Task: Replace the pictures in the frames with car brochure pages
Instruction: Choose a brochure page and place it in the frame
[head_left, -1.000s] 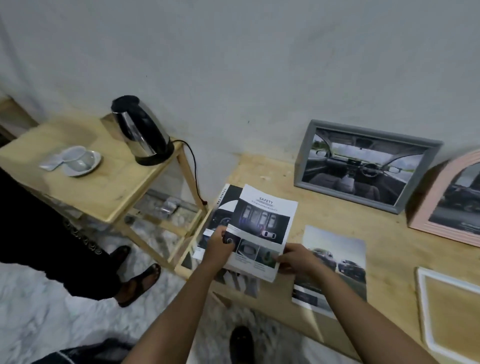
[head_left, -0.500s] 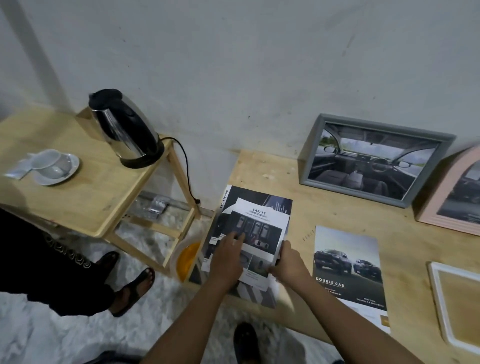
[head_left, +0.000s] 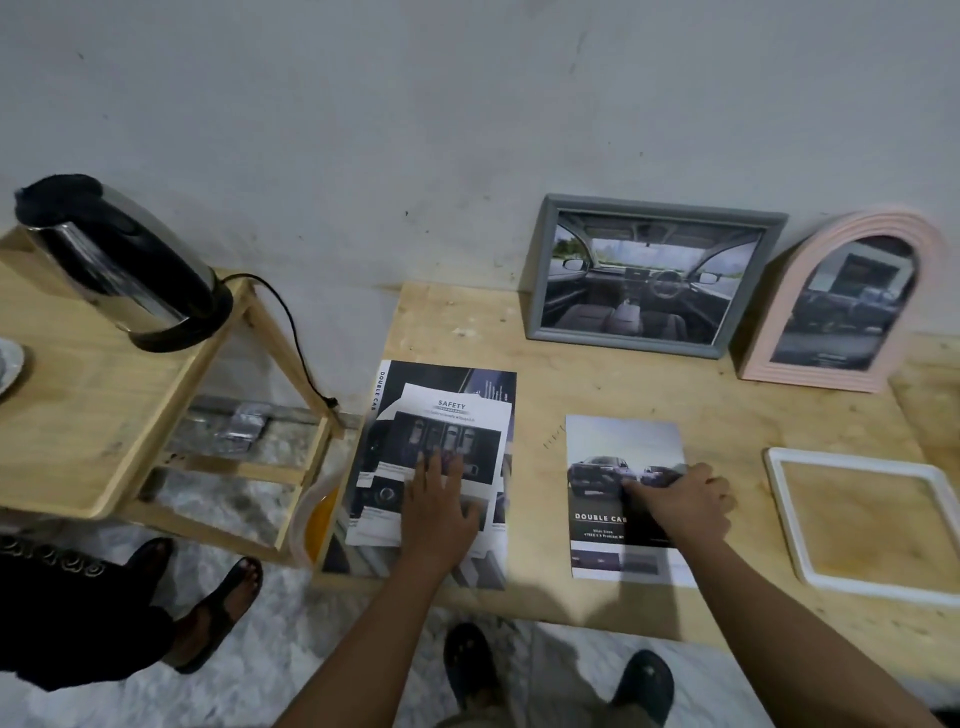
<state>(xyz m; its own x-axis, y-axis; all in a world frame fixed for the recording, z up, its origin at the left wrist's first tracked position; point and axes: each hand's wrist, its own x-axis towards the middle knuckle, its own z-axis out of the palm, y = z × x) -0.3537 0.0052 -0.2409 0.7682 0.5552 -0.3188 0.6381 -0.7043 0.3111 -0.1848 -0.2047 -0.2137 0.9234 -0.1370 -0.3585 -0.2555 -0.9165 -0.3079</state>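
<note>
Head cam looks down on a wooden worktop (head_left: 649, 395) pushed up against a grey wall. The brochure stack (head_left: 431, 467) sits at the worktop's left end, a loose "SAFETY" page (head_left: 452, 441) lying on top of a bigger dark spread marked "DOUBLE CAB". The left hand (head_left: 439, 514) is laid flat on that page, fingers spread, palm down, not gripping anything, just pressing.

Just to the right, a single brochure page (head_left: 623, 493) with two trucks and "DOUBLE CAB" text lies flat on the wood. The right hand (head_left: 680, 499) is on its right half, fingers curled with the fingertips (head_left: 631, 486) down on the printed picture; looks like it's pinching or dragging the sheet, but can't really tell if it has a grip.

Further right there's an empty white frame (head_left: 779, 499) lying flat, bare wood showing through it. At the back, leaning on the wall, a grey frame (head_left: 537, 270) already shows a car interior, and beside it a pink arched frame (head_left: 779, 322) holds a dark car picture.

Off to the left stands a lower wooden side table (head_left: 93, 415) with a steel kettle (head_left: 114, 260) on it, cord trailing down. Someone's sandalled foot (head_left: 218, 608) is on the marble floor nearby.
</note>
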